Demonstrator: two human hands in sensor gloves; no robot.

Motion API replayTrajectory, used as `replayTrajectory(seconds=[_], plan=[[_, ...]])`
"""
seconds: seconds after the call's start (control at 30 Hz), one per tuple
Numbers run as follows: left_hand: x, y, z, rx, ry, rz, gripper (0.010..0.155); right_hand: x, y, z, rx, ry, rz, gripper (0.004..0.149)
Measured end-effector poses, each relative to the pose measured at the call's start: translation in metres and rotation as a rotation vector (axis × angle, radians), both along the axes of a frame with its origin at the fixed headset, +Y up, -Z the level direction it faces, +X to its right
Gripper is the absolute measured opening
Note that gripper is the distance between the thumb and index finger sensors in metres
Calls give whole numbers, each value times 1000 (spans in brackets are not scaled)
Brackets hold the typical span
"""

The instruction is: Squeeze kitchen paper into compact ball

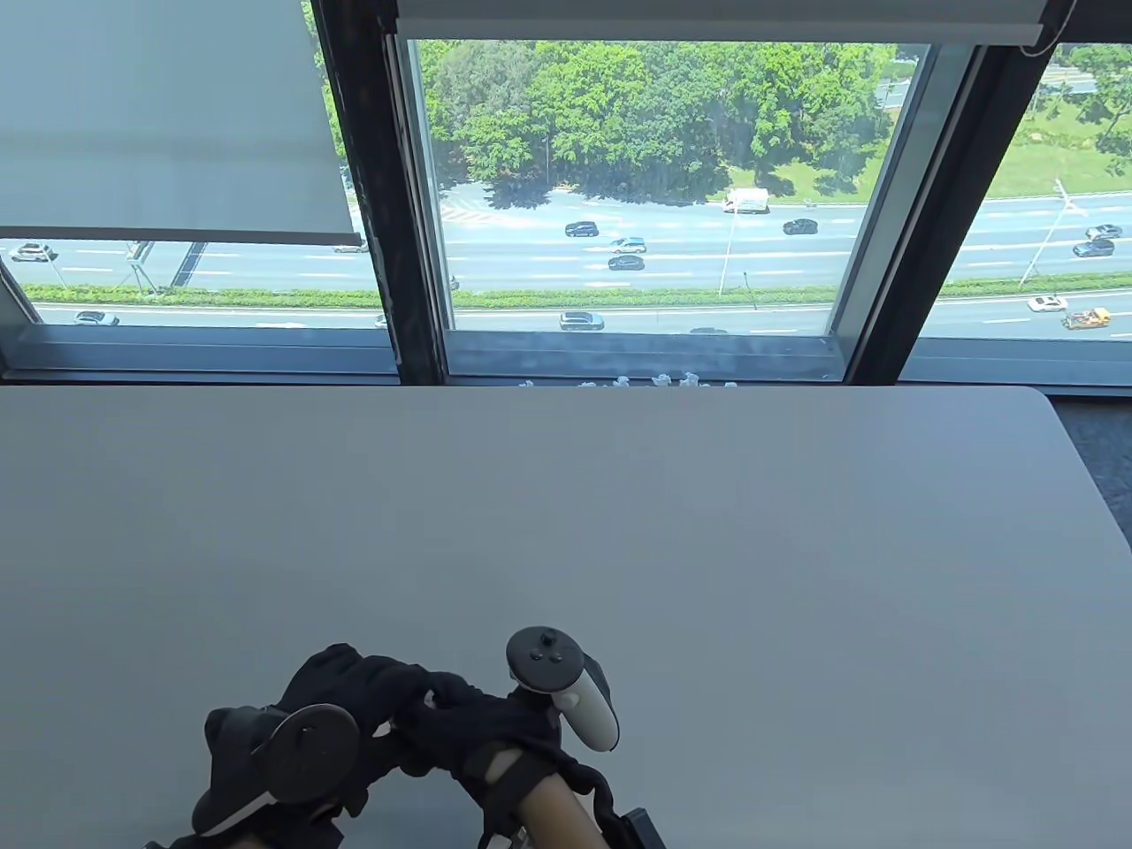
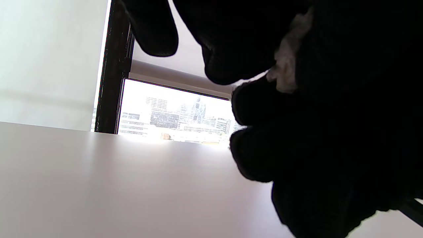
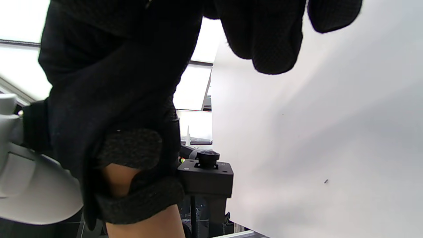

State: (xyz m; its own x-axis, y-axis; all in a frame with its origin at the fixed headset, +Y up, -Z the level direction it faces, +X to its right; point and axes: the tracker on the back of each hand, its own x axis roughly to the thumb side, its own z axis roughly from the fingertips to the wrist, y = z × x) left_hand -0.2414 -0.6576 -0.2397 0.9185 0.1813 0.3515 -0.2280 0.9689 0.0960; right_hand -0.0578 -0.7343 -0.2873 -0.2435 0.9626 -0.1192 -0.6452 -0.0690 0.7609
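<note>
My left hand and right hand are cupped together just above the surface, both clenched round the kitchen paper; only a white scrap shows. I should press evenly, turning it, tucking loose edges inward.

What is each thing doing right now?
Paper: scrunched, almost hidden between both hands.
Left hand: curled round the paper.
Right hand: curled round the paper, pressed against the left hand.
Table: bare where it shows.
Blind: pulled partway down.
</note>
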Motion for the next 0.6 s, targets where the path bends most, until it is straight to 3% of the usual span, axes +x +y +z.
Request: replayTrajectory(seconds=[0.1,0.2,0.43,0.53,0.6], plan=[[2,-4,0,-7,-16,-29,65,-1,-1,1,-15,-38,-17,60],[4,-6,0,-44,-43,-16,88,6,-1,-4,-6,-106,-14,46],[-1,0,1,-2,-17,-2,69,1,-5,-3,-51,-18,-74,52],[-6,2,0,15,28,10,62,5,-2,-2,-36,-70,-39,76],[-8,4,1,22,32,29,61,6,1,-3,-3,-69,-15,78]])
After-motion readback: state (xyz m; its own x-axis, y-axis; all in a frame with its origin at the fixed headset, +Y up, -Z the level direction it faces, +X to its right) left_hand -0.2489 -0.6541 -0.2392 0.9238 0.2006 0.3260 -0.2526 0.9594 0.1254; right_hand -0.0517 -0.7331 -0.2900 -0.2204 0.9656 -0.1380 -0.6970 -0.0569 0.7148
